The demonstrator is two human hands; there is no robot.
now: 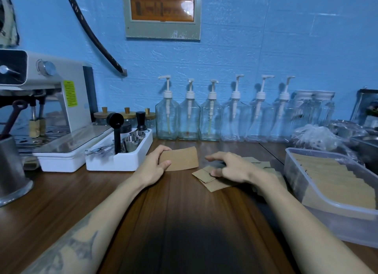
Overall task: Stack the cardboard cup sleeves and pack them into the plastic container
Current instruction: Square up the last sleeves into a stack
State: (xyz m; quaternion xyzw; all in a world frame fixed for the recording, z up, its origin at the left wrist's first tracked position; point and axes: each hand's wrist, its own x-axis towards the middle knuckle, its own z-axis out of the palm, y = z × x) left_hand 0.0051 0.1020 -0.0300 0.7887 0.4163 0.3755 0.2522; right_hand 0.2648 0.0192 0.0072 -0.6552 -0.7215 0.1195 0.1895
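My left hand point(154, 165) grips the left end of a flat brown cardboard sleeve point(182, 158), or a thin stack of them, held just above the wooden counter point(184, 212). To its right, my right hand point(231, 169) rests palm down on several loose sleeves point(206, 177) that lie overlapping on the counter, its fingertips touching the top one. The clear plastic container point(345, 216) stands at the right edge. A row of sleeves point(327, 173) fills it, standing on edge and leaning.
A white tray point(120, 161) with a black scoop, tamper and steel cups sits left of my left hand. An espresso machine point(51, 101) is at far left, a steel jug point(12, 171) in front of it. Several pump bottles point(210, 114) line the blue wall.
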